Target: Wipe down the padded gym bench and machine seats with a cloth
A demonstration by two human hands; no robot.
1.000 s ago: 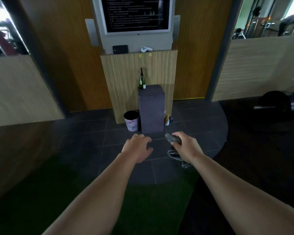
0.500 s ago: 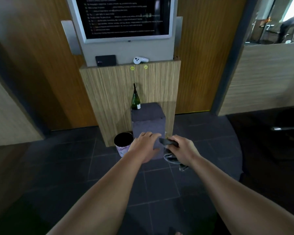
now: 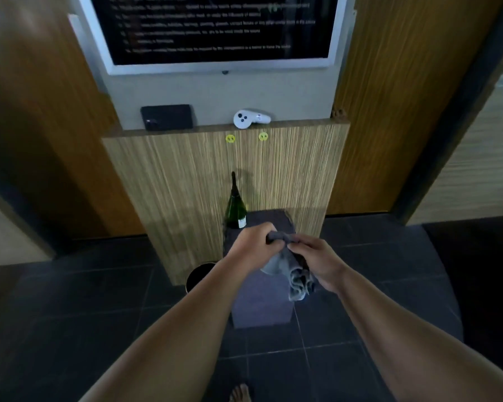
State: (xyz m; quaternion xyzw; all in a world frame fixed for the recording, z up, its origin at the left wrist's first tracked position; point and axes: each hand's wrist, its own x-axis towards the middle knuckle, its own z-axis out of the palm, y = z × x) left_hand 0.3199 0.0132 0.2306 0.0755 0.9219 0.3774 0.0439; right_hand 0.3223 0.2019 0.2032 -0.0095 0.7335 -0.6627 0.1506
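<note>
A grey cloth [image 3: 292, 266] hangs bunched between both hands, above a dark purple padded block [image 3: 262, 306] that stands on the tiled floor. My left hand [image 3: 251, 246] grips the cloth's upper end with curled fingers. My right hand [image 3: 317, 261] pinches the cloth from the right, and folds of it dangle below that hand. No gym bench or machine seat is visible.
A green glass bottle [image 3: 235, 208] stands at the block's back left corner, against a wooden panel [image 3: 186, 184]. A dark-rimmed bin [image 3: 199, 275] sits left of the block. The ledge above holds a black device [image 3: 167, 117] and a white controller [image 3: 250, 118]. A wall screen [image 3: 218, 27] hangs above. My bare foot [image 3: 240, 393] shows below.
I have stepped closer to the block and panel. My left hand, empty before, has come across and taken hold of the cloth held by my right hand.
</note>
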